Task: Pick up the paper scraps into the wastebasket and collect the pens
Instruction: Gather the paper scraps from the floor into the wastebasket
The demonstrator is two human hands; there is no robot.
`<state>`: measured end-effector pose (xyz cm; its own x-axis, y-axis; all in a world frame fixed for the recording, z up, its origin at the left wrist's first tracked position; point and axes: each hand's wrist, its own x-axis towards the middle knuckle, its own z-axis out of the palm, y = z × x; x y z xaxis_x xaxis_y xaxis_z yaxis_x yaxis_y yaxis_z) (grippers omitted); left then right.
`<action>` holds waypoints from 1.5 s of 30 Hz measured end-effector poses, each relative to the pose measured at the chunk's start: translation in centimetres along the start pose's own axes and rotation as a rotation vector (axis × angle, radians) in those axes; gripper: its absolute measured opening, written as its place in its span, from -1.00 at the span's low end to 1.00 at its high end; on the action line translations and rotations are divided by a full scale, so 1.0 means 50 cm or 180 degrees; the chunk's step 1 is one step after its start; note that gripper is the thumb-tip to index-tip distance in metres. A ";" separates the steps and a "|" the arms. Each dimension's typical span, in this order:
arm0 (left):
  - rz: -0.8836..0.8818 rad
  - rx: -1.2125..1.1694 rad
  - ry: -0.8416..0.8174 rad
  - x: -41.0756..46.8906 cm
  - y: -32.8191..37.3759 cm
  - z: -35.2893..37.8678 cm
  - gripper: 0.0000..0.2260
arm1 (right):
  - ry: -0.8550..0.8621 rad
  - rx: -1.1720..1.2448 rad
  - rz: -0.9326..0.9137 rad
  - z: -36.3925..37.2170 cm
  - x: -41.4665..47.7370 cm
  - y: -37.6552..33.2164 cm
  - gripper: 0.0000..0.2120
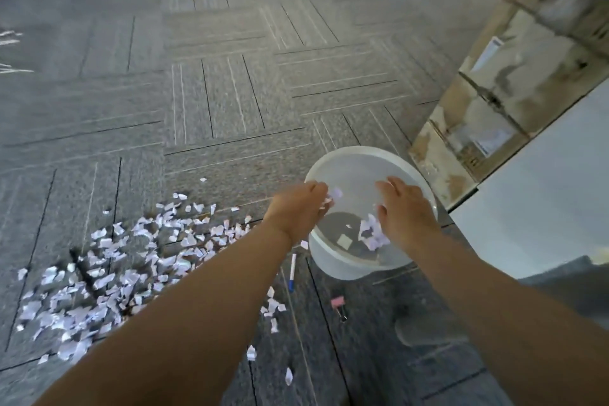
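A translucent white wastebasket stands on the grey carpet, with a few paper scraps lying in its bottom. My left hand hovers over its left rim, fingers apart, with small scraps falling at its fingertips. My right hand is above the basket's right half, fingers spread, holding nothing that I can see. A large pile of torn white paper scraps covers the carpet to the left. A white pen with a blue tip lies on the floor just left of the basket.
A pink binder clip lies on the carpet in front of the basket. Stacked cardboard boxes stand at the right, beside a white desk surface. Several loose scraps lie near my left forearm.
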<state>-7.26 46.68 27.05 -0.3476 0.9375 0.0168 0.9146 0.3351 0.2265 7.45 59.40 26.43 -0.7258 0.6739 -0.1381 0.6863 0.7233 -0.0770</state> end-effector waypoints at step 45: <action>-0.1872 0.0083 -0.1708 -0.946 -0.352 0.422 -0.19 | -0.1399 0.0172 -0.1621 0.576 -0.426 -0.569 -0.47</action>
<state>-2.57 -1.57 1.74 -0.6340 0.5213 -0.5713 0.6188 0.7850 0.0296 4.77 20.13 3.12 -0.8802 0.1185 -0.4596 0.2732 0.9183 -0.2865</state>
